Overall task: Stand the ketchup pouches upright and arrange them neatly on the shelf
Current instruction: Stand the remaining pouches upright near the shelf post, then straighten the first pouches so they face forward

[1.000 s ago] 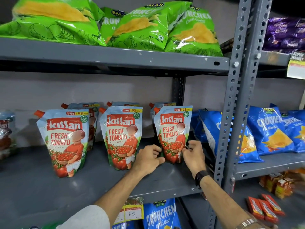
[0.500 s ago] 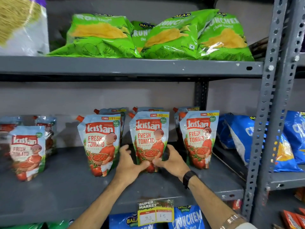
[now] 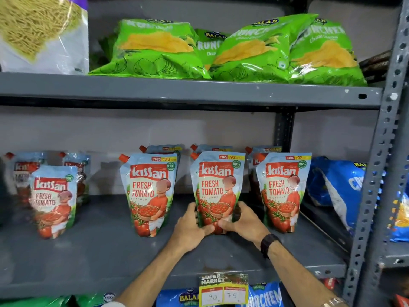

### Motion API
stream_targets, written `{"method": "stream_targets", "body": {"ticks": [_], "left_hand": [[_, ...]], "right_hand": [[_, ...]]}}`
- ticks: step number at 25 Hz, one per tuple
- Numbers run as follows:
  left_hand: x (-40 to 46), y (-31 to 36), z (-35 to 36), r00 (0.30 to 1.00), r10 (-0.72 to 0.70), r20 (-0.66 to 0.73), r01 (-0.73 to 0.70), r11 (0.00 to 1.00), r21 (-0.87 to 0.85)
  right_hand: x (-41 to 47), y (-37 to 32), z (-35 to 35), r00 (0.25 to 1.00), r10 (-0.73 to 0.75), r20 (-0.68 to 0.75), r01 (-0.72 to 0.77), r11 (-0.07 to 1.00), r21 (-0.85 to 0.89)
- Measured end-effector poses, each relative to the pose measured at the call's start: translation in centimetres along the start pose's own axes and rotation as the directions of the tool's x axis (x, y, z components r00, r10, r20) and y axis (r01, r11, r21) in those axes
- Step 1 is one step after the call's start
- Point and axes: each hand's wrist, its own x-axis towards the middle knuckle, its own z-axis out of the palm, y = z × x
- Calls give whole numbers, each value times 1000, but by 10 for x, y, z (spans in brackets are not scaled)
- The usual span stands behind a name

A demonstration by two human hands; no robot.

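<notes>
Hands, left [image 3: 190,227] and right [image 3: 244,222], clamped on base of middle ketchup pouch [image 3: 218,189] standing on shelf [image 3: 99,251]; uneven release could tip it toward pouches just beside the grip.

Ketchup pouches [image 3: 218,191] stand in rows on the shelf [image 3: 106,258]; chip bags [image 3: 221,49] above.

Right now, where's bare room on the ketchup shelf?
Widest gap: between the far-left pouch and the next front pouch. The shelf front strip is bare too. Crowded around the held pouch, both hands on it.
</notes>
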Motion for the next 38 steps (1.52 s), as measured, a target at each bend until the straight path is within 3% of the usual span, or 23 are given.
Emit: {"method": "stream_targets", "body": {"ticks": [2, 4, 5, 7, 8, 9, 10, 12, 15, 27, 30, 33, 38], "left_hand": [[-16, 0, -17, 1000, 22, -19, -22, 999, 36], [-38, -5, -41, 980, 103, -169, -95, 994, 56], [-49, -9, -58, 950, 115, -289, -104, 993, 54], [-64, -20, -89, 841, 67, -537, -77, 997, 4], [-65, -28, -106, 784, 28, -620, -57, 998, -27], [-62, -37, -121, 771, -24, -636, -15, 998, -55], [-54, -46, -134, 816, -84, -572, 40, 995, -90], [-35, -64, -148, 939, -154, -308, 120, 985, -126], [-16, -78, -151, 988, -133, -82, 124, 986, -107], [-2, -83, -149, 997, -46, -61, 44, 999, -33], [-13, -85, -160, 999, -34, -23, 34, 999, 0], [-31, -97, -198, 991, 16, -129, -3, 995, 103], [-59, -137, -283, 911, 69, -406, -36, 995, 88]], "right_hand": [[-17, -10, 2, 979, -57, -197, 48, 998, -48], [-39, -21, 9, 907, -187, -377, 153, 981, -119], [-44, -29, 19, 908, -235, -347, 199, 971, -135], [-44, -46, 44, 957, -252, -141, 240, 966, -96], [-40, -55, 61, 974, -226, -24, 226, 974, -23], [-33, -62, 78, 979, -188, 76, 186, 982, 29], [-26, -70, 94, 971, -179, 157, 172, 983, 61], [-9, -76, 123, 958, -175, 228, 157, 983, 95], [12, -78, 145, 970, -128, 209, 102, 986, 129], [12, -87, 142, 985, -60, 161, 57, 998, 20], [3, -89, 140, 999, 2, 45, 3, 993, -114], [-17, -100, 143, 998, -5, -59, -3, 990, -138], [-39, -149, 222, 985, -147, 87, 142, 988, 62]]}}
